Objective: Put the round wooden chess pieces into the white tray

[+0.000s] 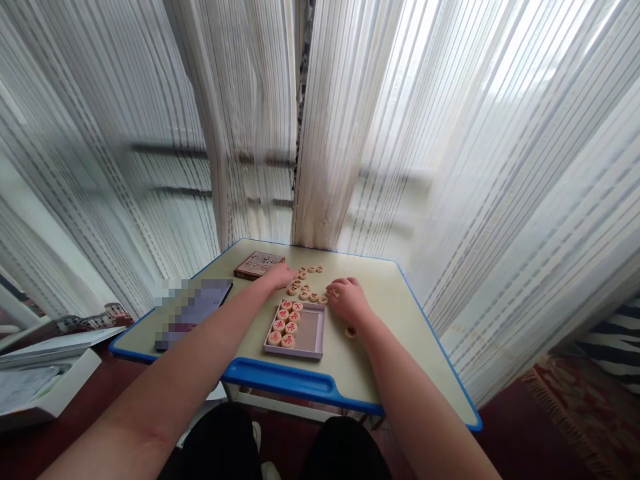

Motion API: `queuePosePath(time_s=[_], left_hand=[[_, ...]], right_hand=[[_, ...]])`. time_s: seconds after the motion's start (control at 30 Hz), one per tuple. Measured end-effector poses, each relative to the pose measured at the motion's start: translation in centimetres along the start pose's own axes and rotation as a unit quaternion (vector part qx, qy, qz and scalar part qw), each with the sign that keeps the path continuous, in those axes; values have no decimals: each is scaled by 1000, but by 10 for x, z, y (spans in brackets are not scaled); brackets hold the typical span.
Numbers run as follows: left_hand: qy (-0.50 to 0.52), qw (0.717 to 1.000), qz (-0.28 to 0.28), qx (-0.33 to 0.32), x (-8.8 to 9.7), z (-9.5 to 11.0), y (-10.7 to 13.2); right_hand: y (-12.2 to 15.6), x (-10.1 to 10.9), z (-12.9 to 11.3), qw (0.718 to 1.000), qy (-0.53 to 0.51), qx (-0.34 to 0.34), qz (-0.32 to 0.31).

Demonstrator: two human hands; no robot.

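Round wooden xiangqi pieces with red characters (304,287) lie in a loose cluster near the middle of the cream table (380,313). My left hand (280,275) rests at the far side of the cluster, its fingertips against the pieces. My right hand (347,299) is curled over the cluster's right end, and its fingers hide whatever lies beneath them. A lilac shallow tray (295,330) sits nearer me and holds several pieces in its left half. One lone piece (351,332) lies just below my right wrist.
A brown box (259,265) stands at the table's far edge, and a dark, partly blurred tablet or book (193,315) lies at the left. The table has a blue rim (280,377). Sheer curtains (480,160) hang beyond it, and a white open box (45,380) sits low at the left.
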State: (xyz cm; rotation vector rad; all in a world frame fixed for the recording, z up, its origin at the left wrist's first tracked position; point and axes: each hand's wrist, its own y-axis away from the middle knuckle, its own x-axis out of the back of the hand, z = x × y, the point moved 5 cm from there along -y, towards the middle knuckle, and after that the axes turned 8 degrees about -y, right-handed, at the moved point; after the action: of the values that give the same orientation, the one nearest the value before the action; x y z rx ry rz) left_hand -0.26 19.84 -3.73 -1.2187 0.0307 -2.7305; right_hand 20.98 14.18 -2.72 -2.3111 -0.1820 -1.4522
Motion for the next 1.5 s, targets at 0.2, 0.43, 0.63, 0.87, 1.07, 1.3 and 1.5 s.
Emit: queuePosePath(time_s=[0.2, 0.43, 0.63, 0.87, 1.07, 1.3, 1.5], left_hand=[[-8, 997, -69, 28, -1, -10, 3], [-84, 993, -14, -76, 2, 6, 15], [-107, 988, -4, -116, -3, 13, 18], [-127, 985, -27, -117, -6, 11, 12], [-98, 989, -24, -105, -7, 8, 10], [-81, 990, 14, -113, -3, 11, 11], [-118, 987, -25, -110, -5, 12, 13]], right_hand=[[-1, -1, 0, 1000, 16, 15, -7], [-5, -4, -2, 999, 23, 39, -13], [-4, 2, 1, 999, 4, 33, 8], [-3, -1, -1, 999, 0, 41, 3], [-3, -3, -6, 998, -16, 63, 1], [-3, -4, -8, 997, -28, 66, -3], [-4, -4, -5, 998, -22, 60, -2]])
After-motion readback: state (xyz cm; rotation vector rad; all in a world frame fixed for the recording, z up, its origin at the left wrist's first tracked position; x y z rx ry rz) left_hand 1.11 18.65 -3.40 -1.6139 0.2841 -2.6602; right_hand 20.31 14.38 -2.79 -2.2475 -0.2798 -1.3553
